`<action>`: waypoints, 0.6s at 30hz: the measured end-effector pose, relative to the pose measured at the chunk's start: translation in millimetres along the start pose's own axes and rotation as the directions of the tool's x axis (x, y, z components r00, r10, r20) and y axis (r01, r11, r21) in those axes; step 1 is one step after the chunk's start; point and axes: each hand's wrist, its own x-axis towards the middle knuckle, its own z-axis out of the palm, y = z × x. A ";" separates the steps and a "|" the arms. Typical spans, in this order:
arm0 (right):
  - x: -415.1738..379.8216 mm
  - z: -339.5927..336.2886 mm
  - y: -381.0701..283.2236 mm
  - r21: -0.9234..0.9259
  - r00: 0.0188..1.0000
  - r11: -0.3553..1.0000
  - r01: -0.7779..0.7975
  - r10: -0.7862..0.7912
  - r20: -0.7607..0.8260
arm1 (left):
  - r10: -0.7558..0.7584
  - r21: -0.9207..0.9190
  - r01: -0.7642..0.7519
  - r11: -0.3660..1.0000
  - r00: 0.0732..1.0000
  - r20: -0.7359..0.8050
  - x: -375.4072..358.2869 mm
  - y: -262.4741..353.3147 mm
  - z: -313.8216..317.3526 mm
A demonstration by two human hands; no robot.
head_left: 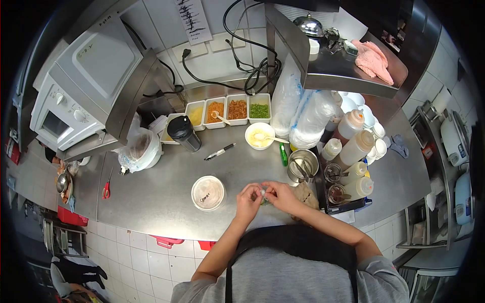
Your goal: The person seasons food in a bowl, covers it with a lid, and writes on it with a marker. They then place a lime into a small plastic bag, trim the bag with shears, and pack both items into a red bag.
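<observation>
Whitish bit — pinched btwn both hands, fingertips close, forearms angled in.

Fingers of both hands meet — right of the tub.

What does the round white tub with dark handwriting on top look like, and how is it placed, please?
The round white tub, apparently plastic, stands upright on the grey steel counter, just to the left of the person's left hand. It has a white rim around a pale, pinkish-beige round top, with a short handwritten word in dark ink that is too small to read for certain. Whether that top is a lid or the contents showing through one is unclear. Only the counter appears to touch it.
</observation>
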 end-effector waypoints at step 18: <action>16.8 -14.7 35.0 0.323 0.892 0.870 -0.373 0.241 0.381 | 0.078 0.062 -0.077 0.995 0.997 -0.026 -11.1 -2.1 0.4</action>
